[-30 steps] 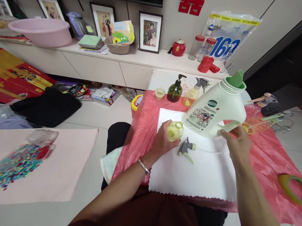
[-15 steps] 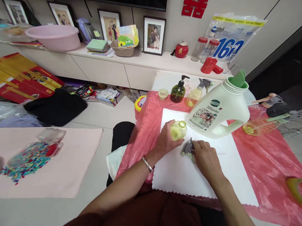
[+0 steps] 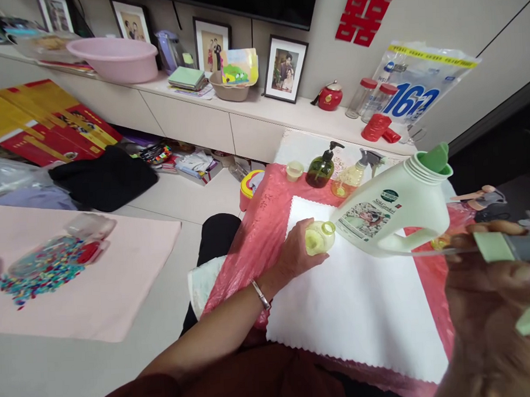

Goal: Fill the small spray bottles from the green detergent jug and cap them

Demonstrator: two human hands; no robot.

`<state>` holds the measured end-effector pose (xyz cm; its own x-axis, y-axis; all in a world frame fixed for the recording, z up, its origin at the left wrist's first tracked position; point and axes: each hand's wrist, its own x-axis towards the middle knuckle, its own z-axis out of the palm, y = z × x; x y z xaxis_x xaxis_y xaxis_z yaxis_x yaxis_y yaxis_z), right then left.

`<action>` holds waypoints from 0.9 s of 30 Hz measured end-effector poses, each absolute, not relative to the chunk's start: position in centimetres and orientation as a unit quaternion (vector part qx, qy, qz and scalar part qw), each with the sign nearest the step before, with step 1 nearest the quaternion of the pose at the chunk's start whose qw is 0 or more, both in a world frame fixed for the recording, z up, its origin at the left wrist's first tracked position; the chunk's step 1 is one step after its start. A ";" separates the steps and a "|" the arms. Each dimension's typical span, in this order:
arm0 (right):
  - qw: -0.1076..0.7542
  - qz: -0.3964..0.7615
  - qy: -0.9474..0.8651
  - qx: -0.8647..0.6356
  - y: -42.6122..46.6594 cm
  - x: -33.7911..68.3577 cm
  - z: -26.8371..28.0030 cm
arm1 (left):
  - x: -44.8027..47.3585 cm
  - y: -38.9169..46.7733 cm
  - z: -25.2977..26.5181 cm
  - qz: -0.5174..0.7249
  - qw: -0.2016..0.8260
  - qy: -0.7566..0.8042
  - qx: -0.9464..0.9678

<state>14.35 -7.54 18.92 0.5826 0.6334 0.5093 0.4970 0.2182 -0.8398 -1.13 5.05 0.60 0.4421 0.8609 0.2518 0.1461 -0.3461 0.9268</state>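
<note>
My left hand is wrapped around a small see-through yellow bottle with an open neck, tilted above the white scalloped mat. Close to the camera at the right, my right hand grips a green and grey trigger sprayer head. Its thin clear tube points left, across the lower part of a large pale green detergent jug. That jug stands just beyond the bottle, with a green spout piece in its mouth.
Behind the mat stand a small cup, a dark green pump bottle and a yellow spray bottle. Red plastic sheeting covers the table. At left, colourful small pieces lie on a pink sheet.
My right hand has risen from the mat toward the camera and right, lifting the sprayer head. My left hand still holds the bottle in about the same place. The view has shifted slightly.
</note>
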 end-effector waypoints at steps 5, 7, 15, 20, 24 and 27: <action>0.733 0.129 -0.403 -0.532 -3.3 12.6 19.8 | -1.2 4.9 0.8 0.394 0.459 0.355 0.712; 0.740 0.137 -0.395 -0.527 -2.4 12.3 19.1 | -1.2 4.9 0.8 0.393 0.462 0.357 0.711; 0.742 0.212 -0.400 -0.494 -0.3 12.7 15.1 | -1.0 4.8 0.7 0.399 0.447 0.354 0.718; 0.680 0.247 -0.441 -0.531 0.2 13.2 11.1 | -0.8 5.0 0.4 0.402 0.437 0.359 0.720; 0.628 0.246 -0.465 -0.573 0.0 13.7 8.4 | -0.7 5.0 0.6 0.399 0.442 0.362 0.718; 0.604 0.264 -0.476 -0.583 -0.1 13.9 7.3 | -0.8 5.0 0.9 0.391 0.444 0.371 0.717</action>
